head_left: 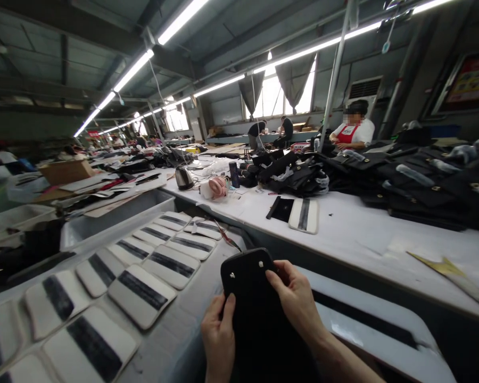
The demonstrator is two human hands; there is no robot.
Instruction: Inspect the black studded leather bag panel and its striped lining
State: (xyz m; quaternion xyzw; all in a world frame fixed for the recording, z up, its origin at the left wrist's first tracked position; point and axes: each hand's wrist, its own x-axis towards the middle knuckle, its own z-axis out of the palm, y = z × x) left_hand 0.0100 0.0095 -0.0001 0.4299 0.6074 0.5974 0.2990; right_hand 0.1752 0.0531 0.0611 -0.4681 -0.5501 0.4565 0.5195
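Observation:
A flat black panel (249,290) with rounded corners and two small white studs is held up in front of me by both hands. My left hand (219,335) grips its left edge, thumb lying on the face. My right hand (297,303) clasps the right side, fingers spread over the upper face. Left of the panel, several white pads with a dark centre stripe (141,292) lie in rows on a grey surface (171,340).
A long white table (363,234) runs to the right, carrying a striped pad (304,214), a black piece (281,208), heaps of dark bags (403,181), a pink fan (217,187) and a kettle (183,178). A seated person in a red apron (351,133) works behind.

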